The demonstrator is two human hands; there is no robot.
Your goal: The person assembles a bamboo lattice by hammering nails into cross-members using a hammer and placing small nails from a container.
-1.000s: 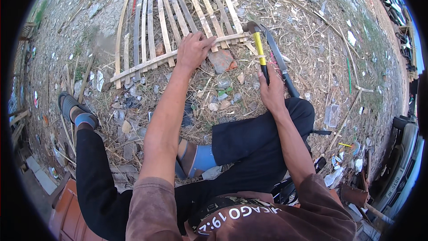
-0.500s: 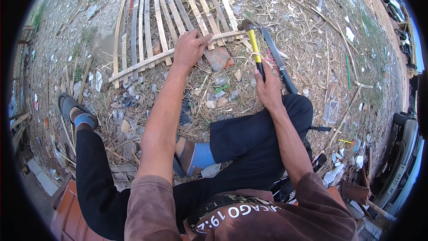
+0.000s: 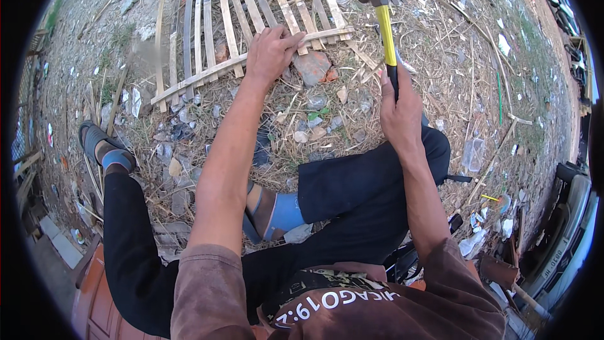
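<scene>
My right hand (image 3: 401, 108) is closed round the black grip of a claw hammer (image 3: 388, 34) with a yellow shaft. The hammer is raised, its head to the right of a fan-like frame of wooden slats (image 3: 224, 17). A thin wooden crosspiece (image 3: 207, 75) runs over the near ends of the slats. My left hand (image 3: 272, 55) grips this crosspiece right of its middle, thumb pointing right along it; the fingertips are partly hidden. Just below the crosspiece, beside my left hand, lies a grey and reddish stone (image 3: 313, 68).
Dry straw, stones and litter cover the ground. A clear plastic box (image 3: 473, 154) lies to the right of my bent knee. My sandalled foot (image 3: 104, 145) is out at the left. A vehicle (image 3: 563, 226) stands at the far right.
My right hand has lifted the hammer up and to the right, away from the crosspiece's right end. My left hand keeps its hold on the crosspiece. The view has shifted slightly.
</scene>
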